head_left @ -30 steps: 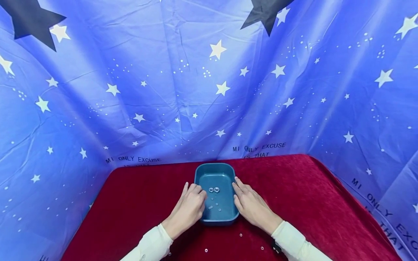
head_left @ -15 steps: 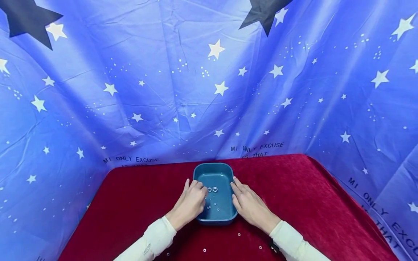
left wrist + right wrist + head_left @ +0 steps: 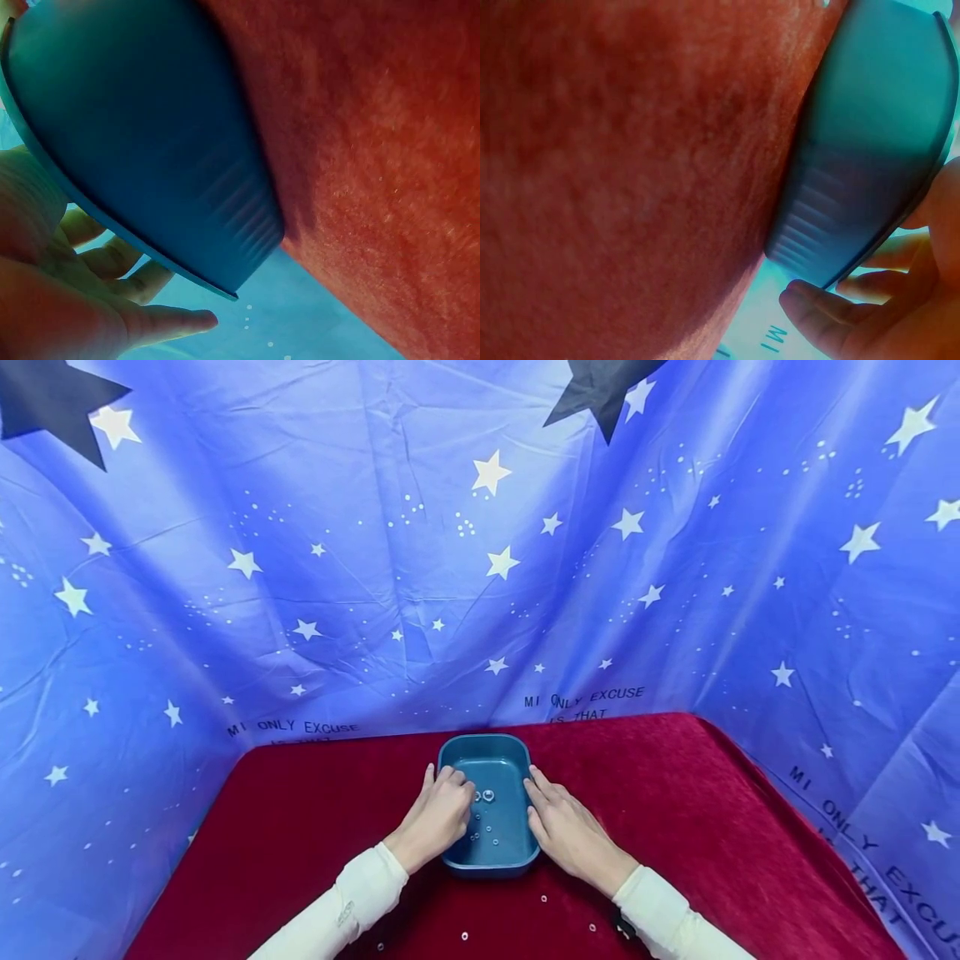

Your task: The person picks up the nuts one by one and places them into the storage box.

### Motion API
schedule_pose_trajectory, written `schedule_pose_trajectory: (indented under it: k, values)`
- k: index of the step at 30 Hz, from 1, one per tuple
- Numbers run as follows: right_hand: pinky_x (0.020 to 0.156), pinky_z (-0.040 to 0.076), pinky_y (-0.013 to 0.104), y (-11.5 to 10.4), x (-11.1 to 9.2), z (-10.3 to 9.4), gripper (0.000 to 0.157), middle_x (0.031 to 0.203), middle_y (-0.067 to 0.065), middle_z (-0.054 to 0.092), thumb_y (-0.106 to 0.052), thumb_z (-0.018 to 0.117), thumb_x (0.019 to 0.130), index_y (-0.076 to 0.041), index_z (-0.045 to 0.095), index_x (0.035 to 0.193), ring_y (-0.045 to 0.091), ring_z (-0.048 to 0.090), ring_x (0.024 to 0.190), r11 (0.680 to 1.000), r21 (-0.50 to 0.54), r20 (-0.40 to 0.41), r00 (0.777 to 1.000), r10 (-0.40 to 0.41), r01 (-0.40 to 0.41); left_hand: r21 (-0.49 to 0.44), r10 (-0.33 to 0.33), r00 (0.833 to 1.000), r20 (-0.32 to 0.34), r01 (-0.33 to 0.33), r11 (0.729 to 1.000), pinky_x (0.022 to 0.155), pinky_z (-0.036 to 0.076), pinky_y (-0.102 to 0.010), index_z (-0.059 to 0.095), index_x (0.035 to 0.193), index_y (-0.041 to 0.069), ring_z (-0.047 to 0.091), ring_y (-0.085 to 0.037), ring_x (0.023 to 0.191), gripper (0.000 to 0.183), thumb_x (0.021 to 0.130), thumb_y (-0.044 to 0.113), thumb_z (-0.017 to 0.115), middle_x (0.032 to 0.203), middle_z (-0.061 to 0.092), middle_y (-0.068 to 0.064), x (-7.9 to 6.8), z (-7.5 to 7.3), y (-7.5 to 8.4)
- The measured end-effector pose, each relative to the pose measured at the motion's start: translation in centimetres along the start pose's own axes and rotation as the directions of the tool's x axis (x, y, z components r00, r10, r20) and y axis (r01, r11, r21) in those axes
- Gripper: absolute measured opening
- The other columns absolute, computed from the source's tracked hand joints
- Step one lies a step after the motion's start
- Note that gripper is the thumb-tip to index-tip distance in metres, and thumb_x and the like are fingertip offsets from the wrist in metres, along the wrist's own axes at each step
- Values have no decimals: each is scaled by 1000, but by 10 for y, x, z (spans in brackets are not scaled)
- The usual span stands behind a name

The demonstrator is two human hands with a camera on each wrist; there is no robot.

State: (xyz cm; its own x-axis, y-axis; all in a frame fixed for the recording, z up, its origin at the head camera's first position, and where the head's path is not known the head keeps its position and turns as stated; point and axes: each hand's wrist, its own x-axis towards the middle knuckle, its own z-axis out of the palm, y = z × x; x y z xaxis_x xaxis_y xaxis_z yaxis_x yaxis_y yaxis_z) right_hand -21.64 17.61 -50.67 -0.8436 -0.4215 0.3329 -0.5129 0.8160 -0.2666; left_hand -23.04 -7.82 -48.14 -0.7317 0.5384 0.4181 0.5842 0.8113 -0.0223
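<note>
A blue rectangular tray [image 3: 491, 865] stands on the red cloth between both hands. My left hand [image 3: 438, 810] reaches over its left rim, most fingers bent down inside and the little finger raised. Its fingertips are hidden, also in the left wrist view, where the tray wall [image 3: 150, 135] blocks them. Beside those fingers lie two larger metal nuts, the right one [image 3: 488, 795] in full view. Several small nuts or rings [image 3: 489, 828] lie nearer the front. My right hand [image 3: 566, 827] rests on the right rim with fingers fairly straight.
Several small light rings lie on the red cloth [image 3: 300, 827] in front of the tray, one ring [image 3: 464, 936] near the bottom edge and another ring [image 3: 543, 898] farther right. A blue star-patterned curtain [image 3: 360, 568] hangs behind and along both sides.
The whole scene has drifted slightly left in the head view. My left hand has shifted a little over the tray, partly covering the left larger nut. The right hand keeps its place on the rim.
</note>
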Motion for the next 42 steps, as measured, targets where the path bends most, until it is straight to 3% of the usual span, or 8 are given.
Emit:
schedule_pose_trajectory:
  k: [11, 17, 22, 30, 42]
  values:
    - [119, 48, 55, 0, 0, 1, 51, 168, 25, 46, -17, 62, 110, 10, 57, 153, 43, 59, 143, 1000, 5, -8, 1000, -3, 3, -23, 7, 996, 93, -5, 1000, 110, 44, -80, 76, 90, 11, 63, -29, 101, 12, 89, 1, 82, 95, 70, -6, 19, 6, -11]
    - [118, 48, 54, 0, 0, 0, 52, 169, 24, 46, -18, 64, 110, 10, 57, 153, 42, 59, 142, 1000, 7, -6, 1000, 9, -9, -35, 66, 981, 185, -60, 998, 109, 45, -80, 83, 100, 12, 67, -28, 109, 10, 93, 4, 82, 100, 75, -4, 26, 5, 1]
    - [119, 48, 54, 0, -2, -2, 53, 170, 24, 45, -19, 64, 110, 10, 56, 154, 42, 59, 142, 1000, 8, 5, 1000, 17, -17, -40, 97, 966, 241, -90, 995, 111, 45, -78, 82, 97, 15, 64, -24, 109, 9, 97, 6, 80, 98, 72, -1, 30, 4, 16]
    - [119, 48, 54, 0, -1, -1, 52, 169, 25, 46, -17, 64, 111, 12, 56, 153, 42, 59, 142, 1000, 19, -5, 1000, -2, 2, -5, 162, 955, 247, -166, 986, 110, 50, -73, 81, 96, 17, 64, -22, 109, 9, 97, 9, 80, 102, 73, -1, 33, 12, 33]
    - [119, 48, 53, 0, -1, 0, 52, 170, 25, 44, -18, 61, 111, 12, 55, 154, 40, 58, 143, 1000, 19, 6, 1000, -11, 11, 7, 184, 950, 252, -192, 981, 109, 51, -72, 83, 108, 16, 66, -25, 115, 12, 98, 11, 78, 113, 77, -4, 37, 20, 45]
